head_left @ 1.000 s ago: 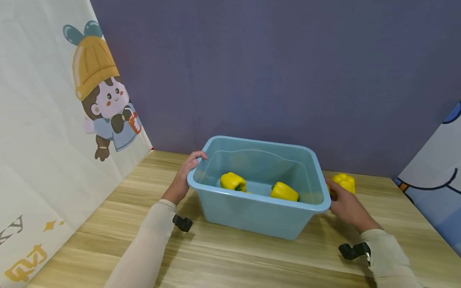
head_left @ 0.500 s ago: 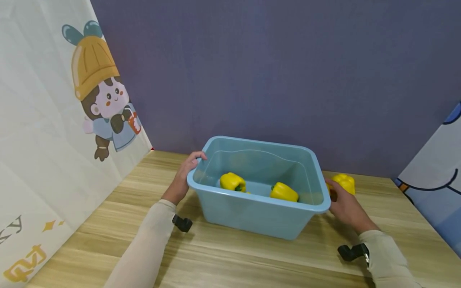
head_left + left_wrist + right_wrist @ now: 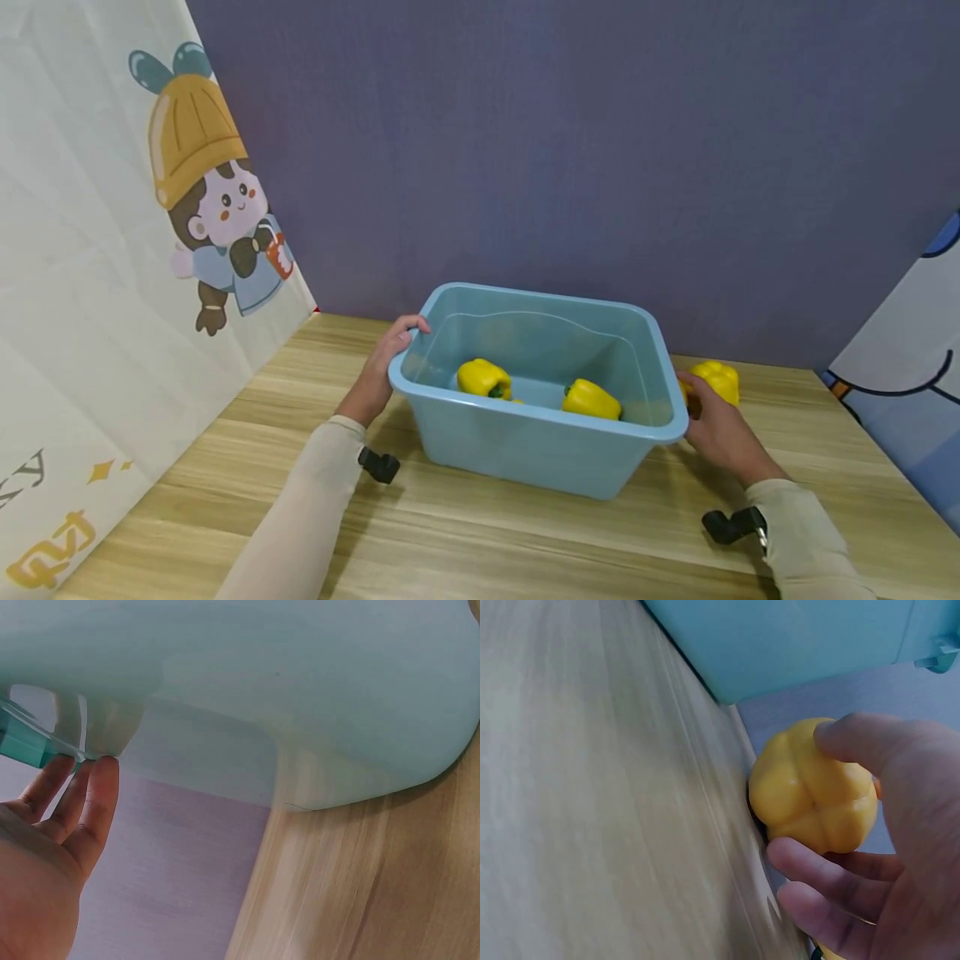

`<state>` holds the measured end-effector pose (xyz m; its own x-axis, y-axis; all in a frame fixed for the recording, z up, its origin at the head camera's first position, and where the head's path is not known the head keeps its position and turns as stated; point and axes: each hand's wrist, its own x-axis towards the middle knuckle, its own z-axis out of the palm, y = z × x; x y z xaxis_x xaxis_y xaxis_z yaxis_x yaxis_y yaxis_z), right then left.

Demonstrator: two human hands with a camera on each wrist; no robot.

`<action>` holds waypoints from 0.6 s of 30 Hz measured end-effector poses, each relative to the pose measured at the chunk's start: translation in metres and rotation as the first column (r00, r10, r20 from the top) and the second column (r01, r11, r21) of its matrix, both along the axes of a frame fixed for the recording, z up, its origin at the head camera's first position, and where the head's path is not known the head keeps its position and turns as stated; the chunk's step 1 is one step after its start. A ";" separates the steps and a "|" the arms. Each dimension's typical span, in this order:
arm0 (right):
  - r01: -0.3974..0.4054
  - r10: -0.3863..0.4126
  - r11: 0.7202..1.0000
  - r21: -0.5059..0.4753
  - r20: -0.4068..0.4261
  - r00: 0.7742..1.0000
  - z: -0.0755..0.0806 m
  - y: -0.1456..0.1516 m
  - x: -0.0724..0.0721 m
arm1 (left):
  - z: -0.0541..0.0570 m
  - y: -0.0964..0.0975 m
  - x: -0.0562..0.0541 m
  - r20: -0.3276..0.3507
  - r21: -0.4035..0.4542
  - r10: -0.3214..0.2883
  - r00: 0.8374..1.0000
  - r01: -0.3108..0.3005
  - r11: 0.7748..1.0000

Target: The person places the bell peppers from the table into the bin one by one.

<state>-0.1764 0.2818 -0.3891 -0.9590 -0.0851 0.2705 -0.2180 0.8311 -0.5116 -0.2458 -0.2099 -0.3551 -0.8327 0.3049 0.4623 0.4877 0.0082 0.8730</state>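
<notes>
A light blue plastic bin [image 3: 517, 446] stands on the wooden table, with a yellow bell pepper [image 3: 483, 379] and a second yellow pepper [image 3: 592, 399] inside; a sliver of more yellow shows behind the front rim. My left hand [image 3: 386, 367] grips the bin's left rim, its fingertips [image 3: 101, 776] at the underside of the lip in the left wrist view. Beside the bin's right end, my right hand [image 3: 723, 429] holds another yellow bell pepper [image 3: 810, 791], thumb on one side and fingers round the other. The bin's rim and the hand mostly hide that pepper in the head view.
One more yellow pepper [image 3: 716, 381] lies just beyond the right hand. A dark blue-grey wall panel [image 3: 510, 150] rises behind the table [image 3: 360, 533]. White printed sheets with cartoon figures [image 3: 217, 208] border the left and right sides.
</notes>
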 end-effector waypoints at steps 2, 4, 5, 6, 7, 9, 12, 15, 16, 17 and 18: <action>0.005 -0.005 1.000 0.002 -0.001 1.000 0.000 0.000 0.000 | 0.000 0.000 -0.001 -0.001 -0.003 0.001 1.000 -0.002 1.000; 0.018 -0.019 1.000 0.005 0.009 1.000 0.000 -0.001 0.000 | -0.001 0.000 -0.001 -0.002 -0.007 0.003 1.000 -0.003 1.000; 0.025 -0.026 1.000 0.005 0.018 1.000 0.000 -0.002 0.000 | -0.001 0.000 -0.001 -0.002 -0.007 0.003 1.000 -0.003 1.000; 0.032 -0.032 0.999 0.004 0.026 0.999 0.000 -0.003 0.001 | -0.001 0.000 -0.001 -0.001 -0.009 0.004 1.000 -0.004 1.000; 0.037 -0.037 0.999 0.003 0.035 0.999 0.000 -0.003 0.001 | -0.001 0.000 -0.001 0.000 -0.009 0.005 1.000 -0.005 1.000; 0.048 -0.048 0.999 0.006 0.048 0.998 0.000 -0.004 0.001 | 0.000 0.000 0.000 0.001 -0.008 0.004 1.000 -0.004 1.000; 0.050 -0.050 0.999 0.008 0.052 0.997 0.000 -0.004 0.001 | 0.000 0.001 0.000 0.001 -0.005 -0.001 1.000 0.001 1.000; 0.051 -0.051 0.999 0.004 0.041 0.998 0.000 -0.003 0.001 | 0.001 0.002 0.001 -0.001 0.002 -0.004 1.000 0.004 1.000; 0.051 -0.051 0.999 0.001 0.037 0.998 0.001 -0.003 0.001 | 0.001 0.002 0.001 -0.002 0.004 -0.005 1.000 0.005 1.000; 0.052 -0.052 0.999 -0.001 0.035 0.998 0.001 -0.003 0.001 | 0.001 0.002 0.001 -0.002 0.005 -0.004 1.000 0.004 1.000; 0.054 -0.054 0.999 -0.004 0.033 0.998 0.001 -0.003 0.001 | 0.001 0.002 0.001 -0.002 0.006 -0.004 1.000 0.004 1.000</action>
<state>-0.1755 0.2784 -0.3880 -0.9705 -0.0316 0.2391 -0.1559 0.8385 -0.5221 -0.2452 -0.2081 -0.3542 -0.8304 0.3057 0.4659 0.4897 0.0013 0.8719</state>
